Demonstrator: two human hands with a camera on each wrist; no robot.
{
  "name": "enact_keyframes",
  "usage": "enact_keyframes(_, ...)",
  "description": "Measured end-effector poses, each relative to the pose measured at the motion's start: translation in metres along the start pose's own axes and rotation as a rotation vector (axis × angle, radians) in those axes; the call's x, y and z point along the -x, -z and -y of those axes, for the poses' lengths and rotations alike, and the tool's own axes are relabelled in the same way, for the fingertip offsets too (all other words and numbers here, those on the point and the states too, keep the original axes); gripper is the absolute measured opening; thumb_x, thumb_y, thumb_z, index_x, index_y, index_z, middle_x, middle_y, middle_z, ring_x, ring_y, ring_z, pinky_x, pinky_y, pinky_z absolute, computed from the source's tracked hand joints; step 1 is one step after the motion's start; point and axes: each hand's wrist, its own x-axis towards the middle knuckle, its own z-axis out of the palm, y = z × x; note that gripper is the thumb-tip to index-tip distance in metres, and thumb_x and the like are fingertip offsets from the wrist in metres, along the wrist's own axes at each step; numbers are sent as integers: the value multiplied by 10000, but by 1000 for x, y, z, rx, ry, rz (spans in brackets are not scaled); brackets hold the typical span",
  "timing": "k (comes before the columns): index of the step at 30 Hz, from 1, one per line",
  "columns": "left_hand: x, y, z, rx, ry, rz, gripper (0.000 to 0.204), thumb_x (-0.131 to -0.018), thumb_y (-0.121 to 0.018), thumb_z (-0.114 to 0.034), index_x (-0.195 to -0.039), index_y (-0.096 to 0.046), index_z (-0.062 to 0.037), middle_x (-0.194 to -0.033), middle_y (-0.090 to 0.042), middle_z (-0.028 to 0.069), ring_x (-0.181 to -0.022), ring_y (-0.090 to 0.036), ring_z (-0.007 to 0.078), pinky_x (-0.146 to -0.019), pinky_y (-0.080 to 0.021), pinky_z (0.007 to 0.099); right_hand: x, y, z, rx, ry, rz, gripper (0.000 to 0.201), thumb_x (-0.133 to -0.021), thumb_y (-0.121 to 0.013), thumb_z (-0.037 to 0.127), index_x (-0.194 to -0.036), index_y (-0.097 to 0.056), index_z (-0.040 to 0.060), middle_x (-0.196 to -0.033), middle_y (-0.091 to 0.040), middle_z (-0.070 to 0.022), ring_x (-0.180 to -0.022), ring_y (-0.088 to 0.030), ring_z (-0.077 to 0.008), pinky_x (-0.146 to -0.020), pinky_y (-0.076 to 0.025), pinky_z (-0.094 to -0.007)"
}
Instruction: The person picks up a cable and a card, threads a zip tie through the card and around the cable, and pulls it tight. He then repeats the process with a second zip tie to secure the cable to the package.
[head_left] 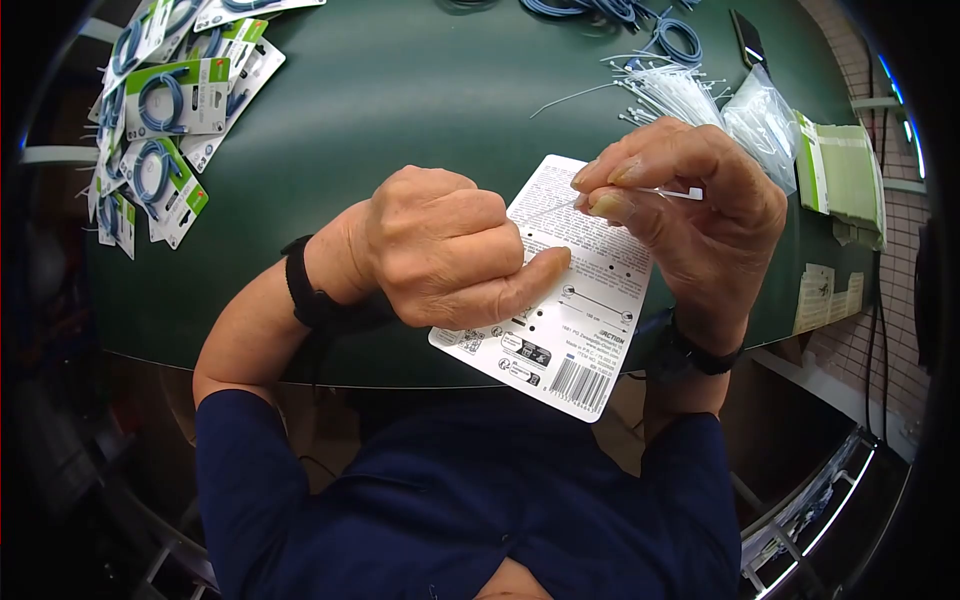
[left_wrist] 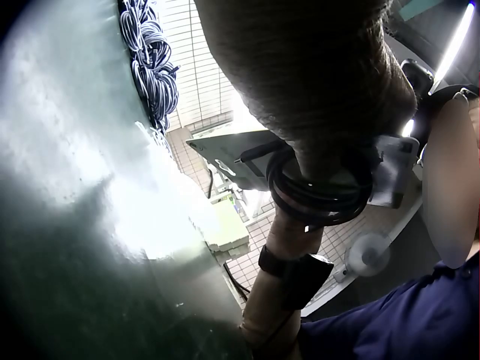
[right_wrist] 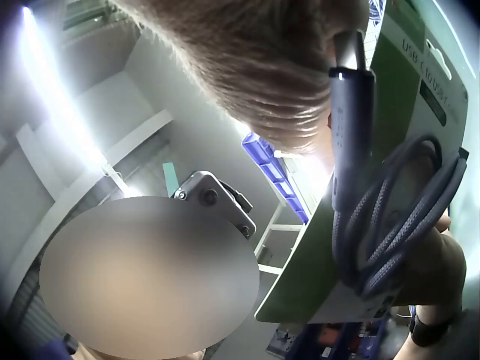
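Note:
A white printed card (head_left: 590, 270) lies back side up beneath both hands, tilted, its barcode end towards the person. The left hand (head_left: 460, 250) is curled into a fist over the card's left part, gripping the thin end of a clear cable tie (head_left: 548, 212), its thumb along the card. With thumb and fingertips the right hand (head_left: 690, 205) pinches the same tie; the tie's white head sticks out to the right. On the card's other face, a coiled dark cable (right_wrist: 405, 217) shows in the right wrist view, and the coil (left_wrist: 319, 217) appears below the left hand in the left wrist view.
Carded cables (head_left: 175, 100) are piled at the table's left. Loose white ties (head_left: 665, 95), a clear plastic bag (head_left: 760, 125) and a stack of cards (head_left: 850, 180) sit on the right. Blue cables (head_left: 590, 10) and a phone (head_left: 747, 40) lie at the far side.

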Motion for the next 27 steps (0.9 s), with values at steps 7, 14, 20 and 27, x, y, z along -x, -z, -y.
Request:
enact_keyframes(7,5,5,-4,12,47,76,491,-702,-849,-169,-1162,-735,-40,-728,-529,-23,-545,-460,74,-457,-318,256,0,0,1,-15,-51,10,196,-860,-839,-33,-960,-674,1,-872,-759,-184,-784,-746,-200,-668,-601,-289)
enact_keyframes(14,4,5,-3,-1,72,46,468,-717,-848,-186,-1150,-736,-49,-718,-538,-29,-545,-466,74,-466,-326,258,0,-1,4,-68,-110,60,168,-895,-806,-37,-959,-652,-17,-899,-746,-199,-757,-740,-172,-632,-598,-257)
enact_keyframes(20,3,7,-4,-22,79,59,439,-732,-843,-196,-1138,-737,-66,-708,-539,-32,-550,-477,77,-478,-339,262,2,-2,8,-171,-231,27,162,-909,-799,-44,-994,-663,-18,-907,-748,-135,-758,-743,-133,-631,-615,-244)
enact_keyframes(27,5,5,-3,-28,77,56,426,-743,-833,-203,-1134,-736,-68,-703,-544,-31,-553,-485,79,-482,-346,263,1,-2,5,-101,-234,68,165,-889,-795,-77,-991,-683,-13,-899,-759,-86,-767,-740,-115,-663,-622,-247)
